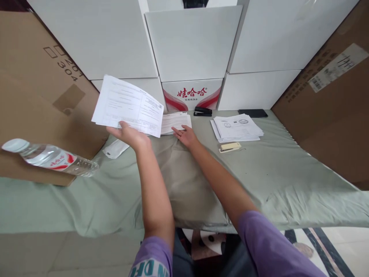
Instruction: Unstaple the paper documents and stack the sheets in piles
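Observation:
My left hand (129, 134) grips some printed paper sheets (129, 104) by their near edge, thumb on top, raised above the table. Behind and to the right of them lies a stack of printed papers (175, 121), partly hidden by the held sheets. My right hand (186, 135) rests at the near right edge of that stack, fingers stretched out and apart. A black stapler (203, 111) stands just beyond this hand. Farther right lie another pile of papers (236, 127) with stamps on the top sheet and a cream stapler (230, 147).
A water bottle (59, 158) stands at the left, near a white packet (115, 149). A dark phone (253, 113) lies at the back right. White boxes (193, 46) wall off the back; brown cartons (37, 92) flank both sides. Green cloth (288, 173) covers the table.

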Motion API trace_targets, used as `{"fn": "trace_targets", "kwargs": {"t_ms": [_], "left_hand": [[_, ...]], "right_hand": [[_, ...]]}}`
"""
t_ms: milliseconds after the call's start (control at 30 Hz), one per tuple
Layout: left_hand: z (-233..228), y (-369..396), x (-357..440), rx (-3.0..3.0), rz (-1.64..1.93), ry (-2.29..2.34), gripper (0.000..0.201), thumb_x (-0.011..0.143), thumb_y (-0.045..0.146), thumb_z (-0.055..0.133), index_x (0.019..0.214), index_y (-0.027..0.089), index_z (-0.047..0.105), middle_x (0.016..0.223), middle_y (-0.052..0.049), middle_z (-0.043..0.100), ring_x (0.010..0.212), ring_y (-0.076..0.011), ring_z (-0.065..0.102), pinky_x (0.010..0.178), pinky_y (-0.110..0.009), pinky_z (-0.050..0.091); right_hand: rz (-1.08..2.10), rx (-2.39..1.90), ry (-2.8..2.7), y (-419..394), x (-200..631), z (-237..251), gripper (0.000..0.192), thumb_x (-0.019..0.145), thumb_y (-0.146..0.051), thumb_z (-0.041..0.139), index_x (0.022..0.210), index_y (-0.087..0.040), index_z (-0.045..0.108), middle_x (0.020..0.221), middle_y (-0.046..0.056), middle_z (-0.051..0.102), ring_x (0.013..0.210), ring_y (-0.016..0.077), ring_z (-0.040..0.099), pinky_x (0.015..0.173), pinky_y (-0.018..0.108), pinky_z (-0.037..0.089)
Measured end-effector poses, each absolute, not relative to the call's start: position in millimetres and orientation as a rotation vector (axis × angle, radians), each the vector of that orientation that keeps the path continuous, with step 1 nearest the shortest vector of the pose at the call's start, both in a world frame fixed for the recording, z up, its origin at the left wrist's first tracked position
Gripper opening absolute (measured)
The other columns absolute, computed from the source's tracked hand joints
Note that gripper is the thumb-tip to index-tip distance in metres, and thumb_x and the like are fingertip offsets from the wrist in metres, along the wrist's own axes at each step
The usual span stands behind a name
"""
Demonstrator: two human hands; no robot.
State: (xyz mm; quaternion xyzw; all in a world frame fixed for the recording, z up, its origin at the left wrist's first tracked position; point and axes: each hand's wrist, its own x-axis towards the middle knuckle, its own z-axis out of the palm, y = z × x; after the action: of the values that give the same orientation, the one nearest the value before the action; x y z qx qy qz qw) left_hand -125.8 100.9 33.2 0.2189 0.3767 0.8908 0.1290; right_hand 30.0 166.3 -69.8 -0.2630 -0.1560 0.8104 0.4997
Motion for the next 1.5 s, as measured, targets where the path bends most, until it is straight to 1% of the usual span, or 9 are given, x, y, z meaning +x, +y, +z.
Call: {"fn": "trace_targets", "kwargs": {"t_ms": [100,233,400,533,767,933,1100,1300,1500], "left_hand": [[34,103,-121,0.681,2.551,1.145,0.056,0.091,0.004,0.022,0.144,0.018,0.013,0.16,-0.019,0.033,0.149,-0.0145,0.038,0.122,-0.04,0.034],[39,101,-111,0.783,2.567,1.099,0.058,0.09,0.004,0.024,0.145,0.017,0.015,0.158,-0.02,0.037,0.15,-0.014,0.035,0.122,-0.041,0.033],[38,103,-106,0.875,2.563,1.095,0.056,0.091,0.006,0.026,0.145,0.016,0.016,0.159,-0.02,0.035,0.146,-0.0136,0.042,0.12,-0.035,0.036],[29,114,-104,0.939,2.483,1.071,0.06,0.09,0.011,0.034,0.147,0.02,0.018,0.158,-0.017,0.039,0.14,-0.014,0.049,0.117,-0.033,0.039],[17,131,-64,1.21,2.067,0.933,0.05,0.085,0.039,0.063,0.131,0.026,0.051,0.135,-0.008,0.063,0.129,-0.0233,0.059,0.114,-0.042,0.044],[16,127,-33,1.307,1.844,0.935,0.046,0.084,0.043,0.066,0.124,0.023,0.058,0.123,-0.009,0.068,0.121,-0.0264,0.065,0.106,-0.045,0.05],[23,106,-63,1.484,1.536,1.008,0.059,0.07,0.051,0.082,0.117,0.02,0.066,0.11,-0.008,0.074,0.108,-0.0283,0.07,0.095,-0.043,0.057],[7,87,-103,1.589,1.034,1.171,0.051,0.063,0.049,0.088,0.099,0.015,0.077,0.096,-0.008,0.078,0.099,-0.0311,0.072,0.093,-0.044,0.057],[-39,74,-94,1.456,1.182,1.164,0.054,0.061,0.049,0.088,0.102,0.015,0.077,0.104,-0.011,0.078,0.106,-0.0303,0.071,0.103,-0.047,0.054]], "right_hand": [[2.147,-0.448,-0.387,151,55,-66,0.017,0.091,-0.016,0.049,0.105,-0.023,0.041,0.116,0.011,0.065,0.117,0.0272,0.069,0.078,0.04,0.064],[2.223,-0.494,-0.4,147,60,-64,0.015,0.091,-0.016,0.049,0.105,-0.019,0.043,0.13,0.02,0.062,0.121,0.0287,0.066,0.078,0.041,0.064],[2.22,-0.598,-0.471,148,44,-57,0.019,0.094,-0.018,0.046,0.113,-0.016,0.049,0.124,0.018,0.066,0.11,0.0237,0.071,0.083,0.04,0.063],[2.026,-0.715,-0.84,117,79,-48,0.02,0.09,-0.028,0.061,0.107,-0.02,0.055,0.121,0.015,0.07,0.1,0.0265,0.074,0.088,0.044,0.06],[1.783,-0.69,-1.163,72,146,-49,0.051,0.083,-0.051,0.071,0.127,-0.029,0.06,0.148,0.009,0.057,0.129,0.0283,0.061,0.102,0.049,0.053],[1.39,-0.827,-1.145,70,152,-58,0.059,0.076,-0.057,0.075,0.127,-0.029,0.063,0.143,0.007,0.06,0.134,0.0291,0.056,0.111,0.051,0.048],[0.92,-1.043,-1.328,69,181,-54,0.043,0.08,-0.051,0.07,0.113,-0.023,0.07,0.128,0.01,0.069,0.133,0.0278,0.056,0.119,0.045,0.039],[0.784,-1.158,-1.534,79,194,-62,0.012,0.079,-0.031,0.059,0.074,-0.022,0.063,0.074,0.005,0.067,0.091,0.0263,0.067,0.084,0.039,0.057],[0.572,-1.138,-1.79,85,192,-70,0.023,0.077,-0.027,0.051,0.058,-0.023,0.039,0.056,-0.001,0.041,0.06,0.0144,0.044,0.064,0.031,0.048]]}}
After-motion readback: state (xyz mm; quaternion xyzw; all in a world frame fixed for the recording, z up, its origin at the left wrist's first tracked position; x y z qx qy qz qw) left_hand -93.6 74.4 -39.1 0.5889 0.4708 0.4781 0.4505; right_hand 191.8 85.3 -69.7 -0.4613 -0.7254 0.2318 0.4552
